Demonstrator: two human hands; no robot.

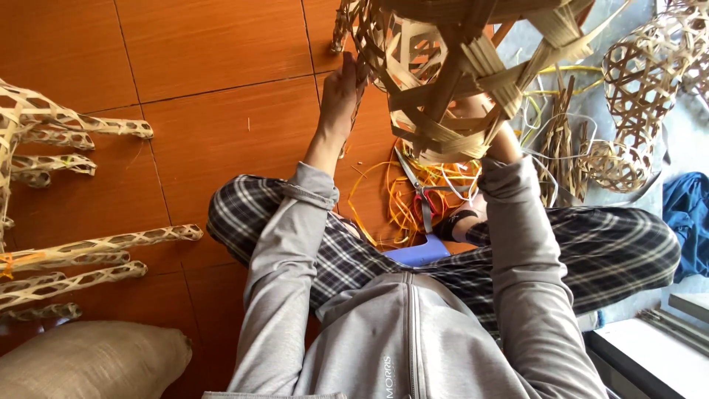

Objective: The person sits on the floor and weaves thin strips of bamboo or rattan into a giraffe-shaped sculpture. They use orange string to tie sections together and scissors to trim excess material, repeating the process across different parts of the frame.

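I sit cross-legged on an orange tiled floor and hold up a large open-weave bamboo basket frame (450,66) close to the camera. My left hand (341,92) grips its left edge, fingers closed on the strips. My right hand (473,109) is mostly hidden behind the basket's lower part; only the wrist and a bit of the palm show against the weave. Red-handled scissors (422,193) lie on the floor by my legs, on a tangle of orange and yellow cord (399,203).
Long woven bamboo pieces (81,255) lie at the left. More woven baskets (639,89) and loose strips sit at the right, beside a blue cloth (687,214). A tan sack (88,362) is at bottom left. A blue flat object (421,253) rests by my lap.
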